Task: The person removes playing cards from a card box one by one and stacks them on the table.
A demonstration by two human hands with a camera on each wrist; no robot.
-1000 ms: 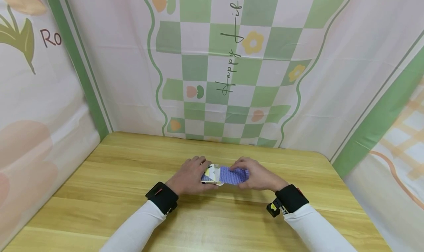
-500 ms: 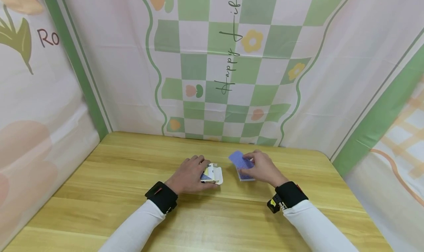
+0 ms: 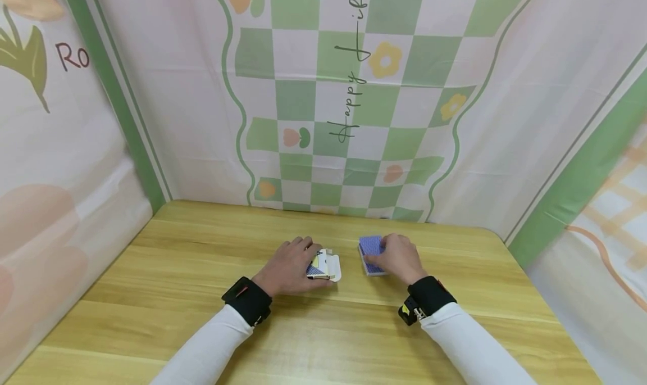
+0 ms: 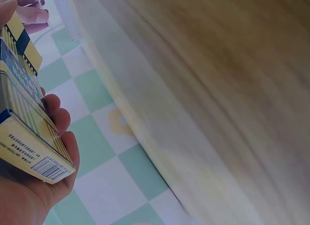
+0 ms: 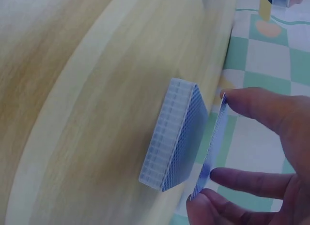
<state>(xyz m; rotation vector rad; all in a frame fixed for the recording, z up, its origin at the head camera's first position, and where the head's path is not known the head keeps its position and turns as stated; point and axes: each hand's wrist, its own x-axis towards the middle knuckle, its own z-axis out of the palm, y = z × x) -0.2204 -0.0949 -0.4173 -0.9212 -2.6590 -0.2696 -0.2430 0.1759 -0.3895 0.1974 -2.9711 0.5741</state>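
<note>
My left hand (image 3: 289, 267) grips a playing-card box (image 3: 320, 263) from its left side, its white flap (image 3: 335, 267) open toward the right. In the left wrist view the box's barcode end (image 4: 39, 157) faces the camera, and fingers curl round its side. A deck of cards (image 5: 179, 138) with blue patterned backs lies on the table in the right wrist view. Close over it, my right hand (image 3: 401, 259) pinches a thin blue-backed card piece (image 5: 213, 142), perhaps one card or a few, between thumb and fingertips. In the head view, the fingers hide part of the deck.
The wooden table (image 3: 283, 340) runs back to a green-and-white checked cloth wall (image 3: 331, 104). Printed cloth also hangs at the left and right sides. A black band with a small camera (image 3: 429, 298) sits on each wrist.
My right hand has moved right, away from the box opening, bringing the blue cards over the deck. They were tilted half a second ago and now line up with it. My left hand stays put.
</note>
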